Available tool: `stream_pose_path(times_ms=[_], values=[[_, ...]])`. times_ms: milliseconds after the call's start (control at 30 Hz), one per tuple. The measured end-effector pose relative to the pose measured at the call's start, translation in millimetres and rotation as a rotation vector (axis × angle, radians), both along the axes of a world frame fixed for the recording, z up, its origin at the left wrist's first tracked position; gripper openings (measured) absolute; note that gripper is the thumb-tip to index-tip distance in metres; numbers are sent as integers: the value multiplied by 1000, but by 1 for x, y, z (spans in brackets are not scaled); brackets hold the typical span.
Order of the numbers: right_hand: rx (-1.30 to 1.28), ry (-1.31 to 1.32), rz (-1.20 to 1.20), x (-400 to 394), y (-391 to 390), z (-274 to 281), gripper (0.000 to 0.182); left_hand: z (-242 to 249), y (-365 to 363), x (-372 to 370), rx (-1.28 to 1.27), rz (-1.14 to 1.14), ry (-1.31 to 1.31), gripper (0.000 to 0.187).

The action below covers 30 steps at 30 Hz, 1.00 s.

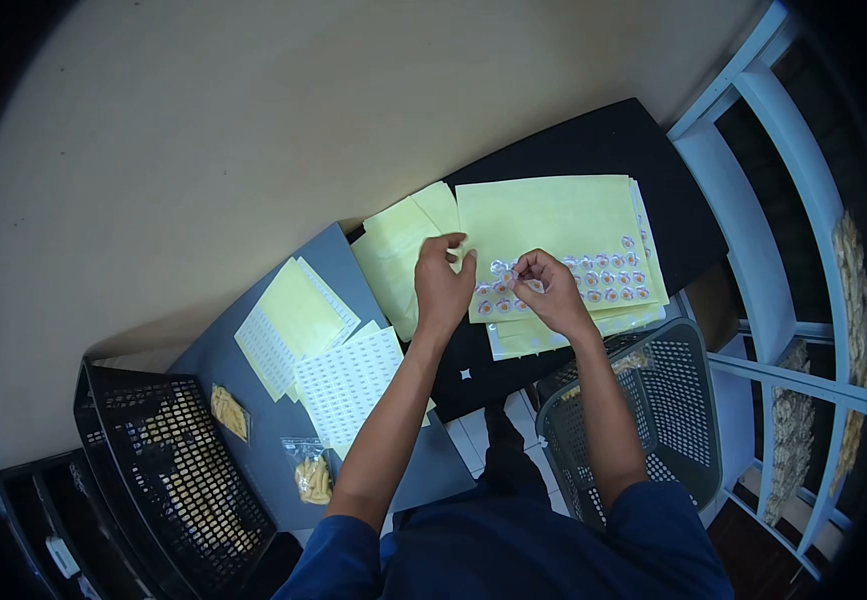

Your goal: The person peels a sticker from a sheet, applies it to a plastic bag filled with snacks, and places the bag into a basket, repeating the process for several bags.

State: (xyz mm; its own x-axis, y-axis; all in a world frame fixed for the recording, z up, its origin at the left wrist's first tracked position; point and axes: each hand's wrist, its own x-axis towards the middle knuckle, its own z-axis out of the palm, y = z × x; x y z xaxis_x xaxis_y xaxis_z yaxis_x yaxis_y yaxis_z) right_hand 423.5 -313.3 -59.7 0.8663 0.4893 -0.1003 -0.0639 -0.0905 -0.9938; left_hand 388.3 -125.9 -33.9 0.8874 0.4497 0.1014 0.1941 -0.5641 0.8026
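Observation:
A yellow sheet (554, 215) lies on the black table, with rows of round clear stickers with reddish centres (611, 279) along its lower part. My right hand (549, 288) is over the left part of those rows, its thumb and index finger pinched on a clear sticker (502, 270). My left hand (446, 280) hovers at the sheet's left edge, thumb and fingers apart, with nothing between them. More yellow sheets (394, 245) lie beneath and to the left of it.
Printed label sheets (351, 385), a yellow sheet (304, 308) and two bags of pale yellow pieces (313, 480) (231, 413) are on the grey table. A black basket (179, 470) stands left, a grey basket (669, 400) right. Shelving is at far right.

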Motion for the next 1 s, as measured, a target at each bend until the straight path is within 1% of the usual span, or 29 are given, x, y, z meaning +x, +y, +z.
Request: stream_pose_path(times_ms=[100,133,233,300,367,400,467,500,567,600,667,733,767,833,933,1000], values=[[91,33,32,-11,7,13,12,25,0,-26,-368,-149,92,23],[130,48,47,-16,10,17,13,35,0,-39,-376,-186,103,21],[118,-11,93,-36,23,41,18,50,9,-76,-646,-225,123,21],[93,-27,146,-61,39,65,22,51,21,-112,-728,-176,42,18],[114,-32,164,-81,52,78,24,57,29,-135,-755,-79,40,15],[169,25,153,-93,59,85,24,62,33,-146,-759,-59,20,14],[175,41,126,-116,73,84,22,72,42,-172,-773,-18,-17,13],[177,59,119,-130,82,83,21,73,49,-185,-763,-23,-41,13],[79,117,164,-156,92,81,14,70,64,-221,-744,-9,-69,13],[76,84,191,-172,99,87,13,70,72,-238,-745,-15,-44,16],[47,-38,201,-201,115,94,12,76,86,-276,-571,42,-113,18],[25,-54,216,-231,127,90,13,80,102,-314,-407,128,-167,25],[14,-65,219,-244,132,89,13,83,115,-335,-252,195,-136,23],[-23,-13,239,-265,139,87,11,74,147,-376,95,281,-88,27],[-95,58,271,-291,146,83,9,56,174,-420,171,370,178,35],[-72,65,255,-304,151,73,12,51,181,-431,30,282,342,40]])
